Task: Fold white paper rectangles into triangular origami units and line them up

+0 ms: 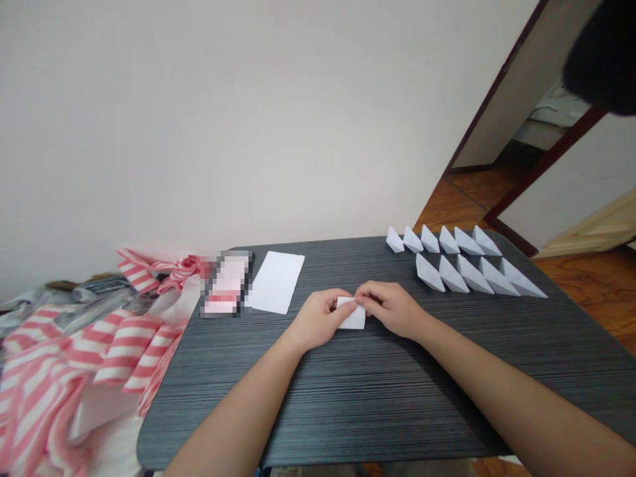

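Bare forearms come in from the bottom edge, the left forearm (248,404) and the right forearm (501,397) slanting inward over a dark, streaked table (358,411). Striped cloth (134,344) lies heaped beside the table's left edge.

Farther in, near the middle of the table, a small folded paper (352,319) is between the two hands. The left hand (318,318) has its thumb and fingers clamped on the paper's left side. The right hand (392,308) pinches the top right corner, its thumb tip close to the other thumb. The fingers behind the paper are mostly hidden.

Uneven pressure from the thumbs could set a crooked crease, and a hard pull by both hands on that one edge could tear it. A loose pinch might let the layers spring apart.

Beyond the left hand lie white sheets (277,281), just beside a blurred-out flat object (226,285); a careless nudge could slide them out of line. Past the right hand stands a front row of five pointed paper shapes (474,277), close together, so a swing of that hand could topple several. A back row of six (430,241) stands near the far edge, with a pale wall (248,119) behind.
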Action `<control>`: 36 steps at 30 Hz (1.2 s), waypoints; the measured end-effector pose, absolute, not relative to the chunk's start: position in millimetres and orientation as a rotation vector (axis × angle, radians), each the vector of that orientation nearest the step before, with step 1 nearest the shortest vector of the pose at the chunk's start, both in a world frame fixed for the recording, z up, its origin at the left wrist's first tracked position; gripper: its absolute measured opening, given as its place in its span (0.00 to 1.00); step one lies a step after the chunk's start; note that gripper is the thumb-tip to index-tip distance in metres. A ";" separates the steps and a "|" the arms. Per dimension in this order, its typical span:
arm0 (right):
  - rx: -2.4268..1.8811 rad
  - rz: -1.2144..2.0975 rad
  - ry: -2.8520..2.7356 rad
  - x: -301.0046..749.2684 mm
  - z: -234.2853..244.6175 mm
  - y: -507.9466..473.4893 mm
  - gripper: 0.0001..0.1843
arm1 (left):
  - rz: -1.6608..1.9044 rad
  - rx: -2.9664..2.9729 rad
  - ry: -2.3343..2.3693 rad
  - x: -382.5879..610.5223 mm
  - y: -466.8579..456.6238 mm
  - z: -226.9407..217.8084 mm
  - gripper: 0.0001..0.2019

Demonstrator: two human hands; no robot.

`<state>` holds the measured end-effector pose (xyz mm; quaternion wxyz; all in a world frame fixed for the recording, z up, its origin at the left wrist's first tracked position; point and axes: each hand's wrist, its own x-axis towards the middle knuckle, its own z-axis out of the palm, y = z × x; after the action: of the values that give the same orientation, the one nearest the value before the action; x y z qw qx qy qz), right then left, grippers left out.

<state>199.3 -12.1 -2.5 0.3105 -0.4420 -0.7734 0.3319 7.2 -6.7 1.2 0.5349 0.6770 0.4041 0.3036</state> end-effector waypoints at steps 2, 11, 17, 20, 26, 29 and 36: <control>-1.166 0.955 -1.969 198.0 -4.6 -12.5 0.08 | 0.719 1.579 0.996 7.8 -6.6 -1.3 0.15; -1.180 0.991 -1.946 201.2 -10.3 -12.2 0.10 | 0.774 1.472 0.986 6.7 -5.1 -6.7 0.11; -1.173 0.948 -1.976 202.7 -10.3 -12.2 0.11 | 0.665 1.548 0.991 6.2 -5.8 -6.7 0.11; -1.168 0.904 -1.987 202.1 -9.4 -12.2 0.11 | 0.683 1.520 1.007 6.9 -5.7 -8.5 0.12; -1.154 0.900 -1.967 201.2 -10.0 -11.7 0.09 | 0.649 1.547 0.979 6.3 -6.1 -7.6 0.12; -1.130 0.941 -1.967 201.9 -8.0 -11.7 0.07 | 0.674 1.514 0.953 5.8 -4.3 -8.0 0.12; -0.940 0.865 -2.077 203.3 -6.3 -11.5 0.13 | 0.797 1.317 0.925 6.3 1.4 -14.7 0.13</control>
<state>203.3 -11.5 -6.3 0.3444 -0.3619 -0.7997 0.3329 6.3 1.4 -14.7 0.6232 0.5736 0.4027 0.3469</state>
